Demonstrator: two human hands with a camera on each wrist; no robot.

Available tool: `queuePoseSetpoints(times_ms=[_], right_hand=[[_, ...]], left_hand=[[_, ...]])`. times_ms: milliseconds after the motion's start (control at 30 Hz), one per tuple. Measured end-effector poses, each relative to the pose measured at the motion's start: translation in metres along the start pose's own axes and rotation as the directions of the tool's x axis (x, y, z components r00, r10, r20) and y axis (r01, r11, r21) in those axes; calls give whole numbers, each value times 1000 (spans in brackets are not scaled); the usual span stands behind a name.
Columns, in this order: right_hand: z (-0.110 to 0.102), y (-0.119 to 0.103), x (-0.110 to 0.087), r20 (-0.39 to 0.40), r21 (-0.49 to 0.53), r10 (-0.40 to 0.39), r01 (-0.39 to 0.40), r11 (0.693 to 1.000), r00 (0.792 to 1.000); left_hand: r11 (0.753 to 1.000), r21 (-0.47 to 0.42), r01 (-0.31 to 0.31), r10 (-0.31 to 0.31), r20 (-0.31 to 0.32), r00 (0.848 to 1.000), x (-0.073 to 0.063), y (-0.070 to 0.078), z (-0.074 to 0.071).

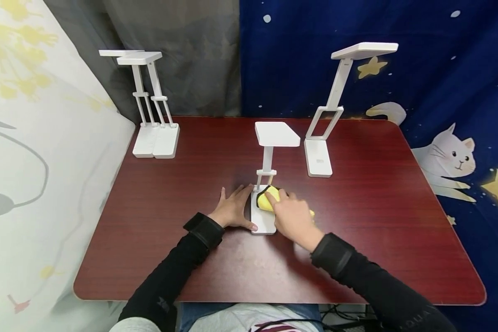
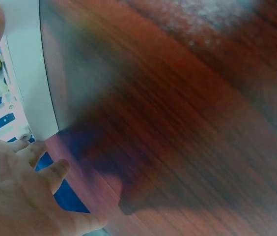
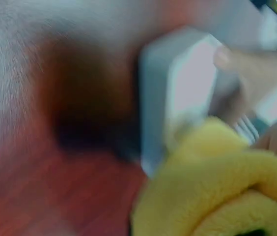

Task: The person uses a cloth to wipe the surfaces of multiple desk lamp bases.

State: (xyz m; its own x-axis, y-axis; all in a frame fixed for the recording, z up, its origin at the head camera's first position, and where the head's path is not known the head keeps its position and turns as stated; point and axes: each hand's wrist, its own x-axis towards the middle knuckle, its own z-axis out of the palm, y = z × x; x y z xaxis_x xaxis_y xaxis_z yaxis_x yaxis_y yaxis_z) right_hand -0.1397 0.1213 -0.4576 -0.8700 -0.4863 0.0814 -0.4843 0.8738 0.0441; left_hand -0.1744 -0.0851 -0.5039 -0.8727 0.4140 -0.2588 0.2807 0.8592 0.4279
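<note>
The white desk lamp (image 1: 267, 159) stands mid-tabletop (image 1: 357, 240), its base (image 1: 263, 225) lying lengthwise between near and far edges, stem at the far end. The right hand (image 1: 293, 217) grasps a yellow cloth (image 1: 265, 203) on it; the left hand (image 1: 232, 208), fingers spread, touches its left side.

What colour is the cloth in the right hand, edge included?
Yellow, edged in black; the cloth shows best in the head view.

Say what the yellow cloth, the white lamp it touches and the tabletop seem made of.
Yellow cloth: soft, matte fabric, perhaps microfibre; fuzzy pile shows up close.
White lamp: probably smooth moulded plastic, judging by its even colour and rounded corners.
Tabletop: reddish-brown wood grain, glossy with reflections; laminate or varnished wood, unclear which.
</note>
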Motion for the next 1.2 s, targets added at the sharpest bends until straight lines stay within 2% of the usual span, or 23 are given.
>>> queuePoseSetpoints(times_ms=[100, 200, 400, 600, 700, 800, 867, 933, 1000, 1067, 1133, 1200], right_hand=[[21, -14, 1, -77, -73, -18, 12, 997, 997], [28, -19, 0, -69, -40, -2, -1, 999, 998], [16, -19, -18, 56, 110, 12, -18, 994, 998], [-1, -14, -35, 204, 222, -30, -17, 975, 979], [-13, -4, -37, 288, 342, -88, -17, 939, 954], [-23, 8, -31, 324, 450, -120, -41, 892, 939], [-28, 13, -24, 302, 475, -110, -49, 879, 947], [-28, 13, -15, 243, 448, -80, -38, 893, 967], [-23, 8, -4, 157, 379, -64, 0, 925, 985], [-12, 1, 6, 67, 272, -74, 53, 961, 995], [4, -5, 12, -11, 153, -105, 106, 982, 994], [17, -8, 14, -64, 71, -135, 140, 988, 989]], left_hand=[[1000, 12, -1, 1, 5, 1000, 0, 1, 0], [1000, 13, 7, -7, 8, 1000, -1, 1, -2], [1000, -9, 4, -4, 6, 1000, -1, 1, -4], [1000, -24, -19, 19, -6, 1000, 0, -1, -3], [1000, -27, -15, 15, -5, 1000, -1, -2, -2], [999, -28, -15, 14, -4, 1000, 0, -2, -3], [1000, -25, -15, 16, 4, 1000, 0, -2, -3], [1000, -27, -16, 17, 6, 1000, 0, -2, -3], [1000, -27, -13, 13, 7, 1000, 0, -1, -4], [999, -34, -2, 2, 12, 1000, -1, 0, -4], [999, -39, 8, -8, 16, 1000, -2, 0, -4], [999, -42, 16, -15, 26, 1000, -2, 1, -4]])
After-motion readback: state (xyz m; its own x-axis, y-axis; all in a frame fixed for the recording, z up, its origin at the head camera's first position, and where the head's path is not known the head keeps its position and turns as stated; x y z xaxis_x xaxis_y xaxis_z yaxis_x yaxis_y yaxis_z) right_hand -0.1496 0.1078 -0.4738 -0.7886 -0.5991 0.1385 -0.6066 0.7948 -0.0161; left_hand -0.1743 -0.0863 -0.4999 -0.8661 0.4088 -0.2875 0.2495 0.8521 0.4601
